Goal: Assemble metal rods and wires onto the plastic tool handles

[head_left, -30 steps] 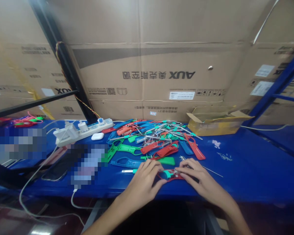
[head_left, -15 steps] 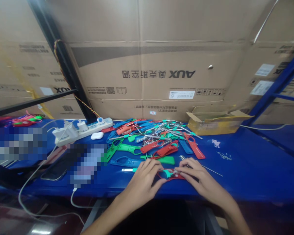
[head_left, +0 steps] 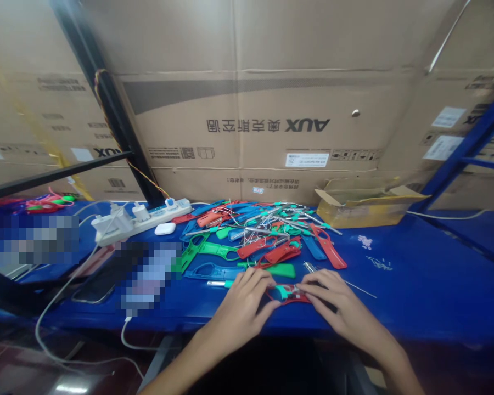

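Note:
A partly assembled long-nosed lighter (head_left: 290,299) lies across the front of the table, its red half-shell facing up with a green trigger and small inner parts showing. My left hand (head_left: 251,296) is closed round its nozzle end; a metal tube (head_left: 215,283) sticks out to the left. My right hand (head_left: 331,293) pinches at the small parts in the handle end, though its fingertips hide exactly what they touch. Beneath and behind that hand, a thin metal rod (head_left: 362,289) reaches right. Just beyond my hands lie a blue shell half (head_left: 214,271) and a green handle piece (head_left: 280,270).
A heap of red, blue and green lighter shells (head_left: 282,253) with metal tubes and wires lies behind. An open carton (head_left: 364,211) stands back right, near small pink pieces (head_left: 364,241) and metal pins (head_left: 379,263). Left are a power strip (head_left: 160,211), white earbud case (head_left: 165,229) and phones (head_left: 152,277).
My right fingers have shifted very slightly over the handle end of the lighter. The whole view has moved a little; my left hand keeps its hold.

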`<state>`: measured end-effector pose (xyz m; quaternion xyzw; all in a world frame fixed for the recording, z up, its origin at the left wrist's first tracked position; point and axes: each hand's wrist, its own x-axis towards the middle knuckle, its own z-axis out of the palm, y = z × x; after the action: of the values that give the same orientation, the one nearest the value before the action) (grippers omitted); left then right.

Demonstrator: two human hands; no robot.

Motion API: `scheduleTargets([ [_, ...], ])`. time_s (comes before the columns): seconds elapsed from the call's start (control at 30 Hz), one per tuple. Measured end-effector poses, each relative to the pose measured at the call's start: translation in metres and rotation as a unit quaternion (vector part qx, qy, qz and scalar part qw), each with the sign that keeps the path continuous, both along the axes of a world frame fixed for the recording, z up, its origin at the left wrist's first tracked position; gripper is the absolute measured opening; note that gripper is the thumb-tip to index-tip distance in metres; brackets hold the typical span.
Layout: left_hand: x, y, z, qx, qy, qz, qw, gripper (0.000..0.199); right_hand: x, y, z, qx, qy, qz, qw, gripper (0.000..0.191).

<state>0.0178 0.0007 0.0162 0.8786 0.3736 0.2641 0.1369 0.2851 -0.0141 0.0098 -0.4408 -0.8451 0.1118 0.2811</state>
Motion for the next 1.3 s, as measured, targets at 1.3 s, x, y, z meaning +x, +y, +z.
scheduleTargets([
  [1.3, -0.001, -0.001, 0.001, -0.01, -0.011, 0.0, 1.0, 0.019, -0.003, -0.002, 0.007, -0.047, -0.063, 0.035, 0.996, 0.046],
])
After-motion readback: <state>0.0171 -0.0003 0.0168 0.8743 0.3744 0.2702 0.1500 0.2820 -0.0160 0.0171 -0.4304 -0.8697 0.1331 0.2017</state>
